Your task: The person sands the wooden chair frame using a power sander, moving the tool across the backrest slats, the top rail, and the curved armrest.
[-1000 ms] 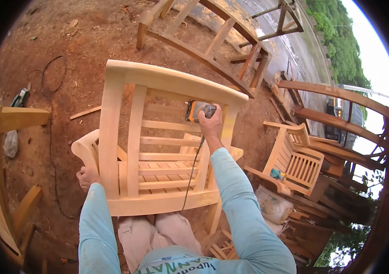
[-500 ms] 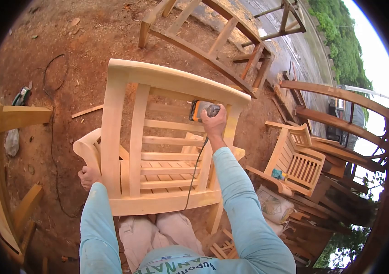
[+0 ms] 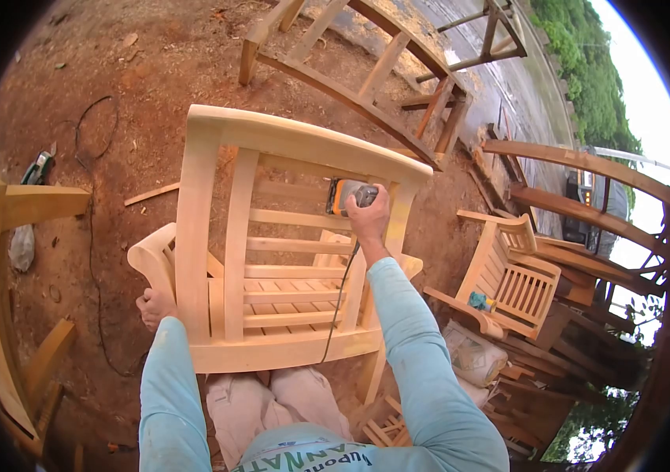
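A pale wooden armchair (image 3: 209, 228) with a slatted back stands in front of my legs, its back towards me. My right hand (image 3: 371, 216) is closed round an orange and grey electric sander (image 3: 344, 197), which lies against the back frame near the upper right. The sander's dark cord (image 3: 339, 307) hangs down across the slats and lower rail. At the chair's left side, my left hand (image 3: 155, 308) has its fingers curled against the part below the scrolled armrest (image 3: 154, 252). Its fingertips are partly hidden.
Another wooden frame (image 3: 335, 82) lies beyond the chair. To the right stands a slatted armchair (image 3: 500, 275) with a teal tool (image 3: 479, 300) on it, near a filled sack (image 3: 472, 354). Wooden furniture parts (image 3: 44, 197), a green tool (image 3: 37, 168) and a cable (image 3: 92, 252) are on the left.
The sander and my right hand have moved very slightly downward in view. My left hand stays at the chair's side.
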`<act>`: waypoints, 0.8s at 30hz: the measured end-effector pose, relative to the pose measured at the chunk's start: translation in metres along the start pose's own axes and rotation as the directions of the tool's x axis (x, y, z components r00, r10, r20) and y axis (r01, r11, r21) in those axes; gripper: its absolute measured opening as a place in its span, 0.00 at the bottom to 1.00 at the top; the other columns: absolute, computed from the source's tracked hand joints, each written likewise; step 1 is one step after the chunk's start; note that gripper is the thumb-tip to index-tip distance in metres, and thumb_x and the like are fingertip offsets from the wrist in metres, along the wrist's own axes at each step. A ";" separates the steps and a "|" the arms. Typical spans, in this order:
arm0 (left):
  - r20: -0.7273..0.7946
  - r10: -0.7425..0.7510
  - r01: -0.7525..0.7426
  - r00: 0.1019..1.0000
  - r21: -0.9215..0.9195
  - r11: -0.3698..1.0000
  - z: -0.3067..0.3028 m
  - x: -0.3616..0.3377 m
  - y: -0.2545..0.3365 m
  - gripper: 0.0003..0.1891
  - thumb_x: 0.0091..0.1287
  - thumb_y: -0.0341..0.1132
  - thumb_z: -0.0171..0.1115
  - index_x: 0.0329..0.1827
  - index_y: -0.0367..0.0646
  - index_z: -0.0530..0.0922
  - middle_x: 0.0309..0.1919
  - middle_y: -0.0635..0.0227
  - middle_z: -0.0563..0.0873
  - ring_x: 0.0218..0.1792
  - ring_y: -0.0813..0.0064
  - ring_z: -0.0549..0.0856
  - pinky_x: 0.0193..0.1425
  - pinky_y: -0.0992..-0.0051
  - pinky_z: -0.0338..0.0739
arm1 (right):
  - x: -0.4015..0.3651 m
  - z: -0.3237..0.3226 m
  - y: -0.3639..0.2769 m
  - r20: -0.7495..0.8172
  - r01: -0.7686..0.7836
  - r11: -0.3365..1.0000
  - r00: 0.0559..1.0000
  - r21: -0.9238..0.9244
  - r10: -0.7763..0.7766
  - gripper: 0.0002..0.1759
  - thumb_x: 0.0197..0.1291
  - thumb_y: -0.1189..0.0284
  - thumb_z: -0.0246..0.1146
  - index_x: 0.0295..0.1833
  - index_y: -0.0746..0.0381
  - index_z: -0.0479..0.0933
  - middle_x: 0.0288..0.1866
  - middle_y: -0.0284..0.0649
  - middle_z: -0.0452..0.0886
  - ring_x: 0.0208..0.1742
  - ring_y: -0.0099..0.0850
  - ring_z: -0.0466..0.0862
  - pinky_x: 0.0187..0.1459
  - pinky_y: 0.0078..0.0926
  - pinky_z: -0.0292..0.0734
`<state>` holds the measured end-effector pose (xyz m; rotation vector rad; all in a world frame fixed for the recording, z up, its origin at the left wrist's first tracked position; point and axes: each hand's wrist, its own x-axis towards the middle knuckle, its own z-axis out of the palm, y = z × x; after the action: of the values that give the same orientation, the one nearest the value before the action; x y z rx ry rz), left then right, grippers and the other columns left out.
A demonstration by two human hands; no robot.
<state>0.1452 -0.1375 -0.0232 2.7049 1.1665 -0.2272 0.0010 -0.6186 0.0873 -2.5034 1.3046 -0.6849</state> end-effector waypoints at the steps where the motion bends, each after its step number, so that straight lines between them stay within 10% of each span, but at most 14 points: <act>1: 0.000 0.000 0.000 1.000 0.004 1.000 0.000 0.000 0.000 0.23 0.68 0.52 0.49 0.50 0.52 0.90 0.44 0.48 0.93 0.48 0.42 0.92 0.58 0.47 0.83 | 0.000 0.001 0.001 -0.008 -0.001 1.000 1.000 0.001 0.001 0.36 0.50 0.63 0.77 0.64 0.64 0.74 0.54 0.53 0.82 0.51 0.52 0.87 0.54 0.48 0.84; 24: 0.013 -0.013 0.014 1.000 -0.017 1.000 -0.010 -0.006 0.008 0.24 0.69 0.52 0.48 0.51 0.51 0.90 0.46 0.47 0.93 0.50 0.40 0.91 0.60 0.46 0.82 | 0.003 -0.003 -0.005 0.039 -0.055 0.998 0.998 0.001 0.055 0.36 0.52 0.60 0.76 0.63 0.67 0.76 0.54 0.55 0.83 0.54 0.53 0.86 0.58 0.47 0.82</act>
<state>0.1473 -0.1447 -0.0113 2.6775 1.1780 -0.2349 0.0043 -0.6180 0.0922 -2.4565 1.3526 -0.6228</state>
